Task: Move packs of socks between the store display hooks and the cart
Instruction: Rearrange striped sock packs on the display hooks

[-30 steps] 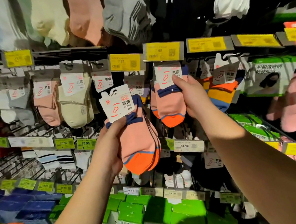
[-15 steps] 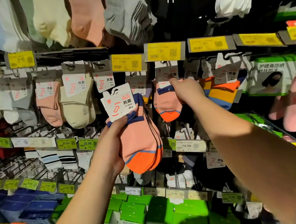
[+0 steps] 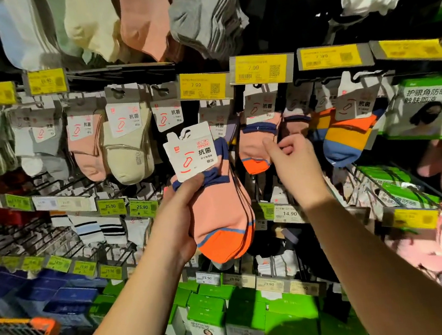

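Your left hand [image 3: 184,216] has its grip closed around a pack [image 3: 217,205] of pink socks with orange toes and navy cuffs, thumb across the cuff just under the white card, fingers hidden behind. You hold it upright, off the hooks, in front of the display.

Just right of the held pack, a matching hung pack [image 3: 257,139] hangs from a hook under a yellow price tag [image 3: 259,69]. Your right hand [image 3: 295,156] is at that hung pack's lower right edge, fingers curled, forefinger tip against the sock; whether it actually pinches the sock, I cannot tell. Further right of the held pack hangs a striped pack [image 3: 349,133] in orange, yellow and blue.

Well below and left of the held pack, the cart [image 3: 41,327] shows its orange rim at the frame corner.
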Motion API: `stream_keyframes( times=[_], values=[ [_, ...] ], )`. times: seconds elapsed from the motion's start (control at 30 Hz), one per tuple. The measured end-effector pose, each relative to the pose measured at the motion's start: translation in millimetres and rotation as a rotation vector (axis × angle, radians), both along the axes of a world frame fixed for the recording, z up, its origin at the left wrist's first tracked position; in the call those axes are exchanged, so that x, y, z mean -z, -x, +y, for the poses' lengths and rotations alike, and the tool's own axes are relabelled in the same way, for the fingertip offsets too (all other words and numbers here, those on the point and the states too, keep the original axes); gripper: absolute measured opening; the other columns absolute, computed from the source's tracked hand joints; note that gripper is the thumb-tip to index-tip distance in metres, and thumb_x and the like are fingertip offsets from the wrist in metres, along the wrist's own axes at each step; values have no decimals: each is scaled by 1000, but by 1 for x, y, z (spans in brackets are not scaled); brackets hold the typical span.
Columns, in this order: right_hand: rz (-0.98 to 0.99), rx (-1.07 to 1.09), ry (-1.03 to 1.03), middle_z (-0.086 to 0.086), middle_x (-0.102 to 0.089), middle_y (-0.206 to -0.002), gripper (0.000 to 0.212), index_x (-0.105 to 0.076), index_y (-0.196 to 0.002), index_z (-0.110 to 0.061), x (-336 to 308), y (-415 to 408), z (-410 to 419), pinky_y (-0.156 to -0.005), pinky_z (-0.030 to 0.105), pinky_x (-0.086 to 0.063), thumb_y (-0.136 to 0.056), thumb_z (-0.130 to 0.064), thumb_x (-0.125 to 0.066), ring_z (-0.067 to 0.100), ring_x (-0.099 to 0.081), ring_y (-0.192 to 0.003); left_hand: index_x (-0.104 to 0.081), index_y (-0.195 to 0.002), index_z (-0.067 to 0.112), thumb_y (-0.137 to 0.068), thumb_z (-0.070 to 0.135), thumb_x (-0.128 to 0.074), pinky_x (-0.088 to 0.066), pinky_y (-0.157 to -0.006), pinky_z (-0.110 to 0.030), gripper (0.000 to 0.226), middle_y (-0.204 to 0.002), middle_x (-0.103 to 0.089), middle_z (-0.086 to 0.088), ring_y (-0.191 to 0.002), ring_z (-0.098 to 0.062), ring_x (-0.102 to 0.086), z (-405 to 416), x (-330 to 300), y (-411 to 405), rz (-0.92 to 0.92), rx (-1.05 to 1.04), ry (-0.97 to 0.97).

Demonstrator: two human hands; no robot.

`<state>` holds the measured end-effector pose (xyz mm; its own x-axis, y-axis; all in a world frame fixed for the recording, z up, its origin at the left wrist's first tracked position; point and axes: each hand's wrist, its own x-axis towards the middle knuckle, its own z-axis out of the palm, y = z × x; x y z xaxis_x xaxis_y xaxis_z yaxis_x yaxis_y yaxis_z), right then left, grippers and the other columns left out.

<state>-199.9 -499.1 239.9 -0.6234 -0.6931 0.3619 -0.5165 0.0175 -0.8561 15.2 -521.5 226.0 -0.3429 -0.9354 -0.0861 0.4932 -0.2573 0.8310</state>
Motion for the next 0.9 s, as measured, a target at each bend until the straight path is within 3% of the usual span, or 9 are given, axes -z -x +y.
stream_keyframes(
  times=[0.1,0.2,0.3,0.37,0.47,0.6,0.73,0.83,0.9],
  values=[
    [-174,-287,73,-25,-65,-96,17,-62,-99,-31,4,-40,26,-75,13,-42,-102,-43,-51,-10,-57,-84,-58,-132,10,-73,15,-77,-59,-78,-38,62,-115,-74,-14,-99,-29,-72,3,1,1,-25,19,53],
    [-314,-433,97,-21,-63,-64,25,-62,-87,-26,3,-61,36,-65,16,-43,-100,-45,-53,-4,-54,-63,-60,-129,9,-79,11,-73,-59,-81,-36,52,-111,-75,-13,-92,-24,-73,10,0,5,-54,37,105],
    [-297,-463,49,10,-67,-85,60,-59,-93,-16,4,-68,38,-75,38,-47,-74,-73,-62,13,-59,-78,-57,-128,6,-71,20,-73,-57,-85,-38,61,-110,-75,-12,-95,-24,-72,10,5,8,-127,14,174],
    [-327,-496,53,7,-64,-84,64,-57,-90,-14,5,-68,39,-74,38,-44,-70,-75,-66,14,-58,-80,-54,-132,5,-66,25,-81,-56,-88,-40,74,-115,-73,-15,-102,-28,-71,10,8,8,-170,10,195],
    [-496,-607,113,-5,-76,-97,35,-64,-100,-20,11,-68,38,-81,29,-54,-83,-50,-67,9,-70,-92,-52,-130,11,-59,29,-86,-57,-83,-39,80,-112,-74,-12,-98,-23,-73,8,10,9,-214,-24,199],
    [-671,-672,166,-2,-76,-111,23,-64,-118,-22,16,-73,35,-89,27,-56,-97,-15,-58,14,-70,-106,-52,-114,24,-54,38,-92,-58,-79,-34,74,-106,-74,-2,-92,-15,-74,10,4,9,-372,-66,285],
    [-735,-672,155,-2,-76,-111,25,-63,-118,-24,19,-69,33,-92,32,-54,-97,-11,-56,17,-70,-107,-48,-121,23,-80,30,-80,-51,-63,-19,53,-104,-70,6,-84,-4,-68,13,2,6,-508,-115,380],
    [-736,-661,152,-1,-75,-115,26,-63,-119,-24,20,-68,33,-95,33,-53,-99,-10,-54,18,-69,-111,-46,-123,26,-93,45,-62,-47,-65,-23,39,-109,-68,4,-88,-5,-65,12,1,4,-604,-140,415],
    [-778,-643,175,0,-75,-113,26,-63,-119,-22,19,-66,33,-95,35,-54,-99,-8,-53,20,-69,-110,-48,-124,25,-93,57,-52,-46,-67,-21,44,-109,-66,4,-90,-8,-64,10,1,2,-631,-151,421]
  ],
)
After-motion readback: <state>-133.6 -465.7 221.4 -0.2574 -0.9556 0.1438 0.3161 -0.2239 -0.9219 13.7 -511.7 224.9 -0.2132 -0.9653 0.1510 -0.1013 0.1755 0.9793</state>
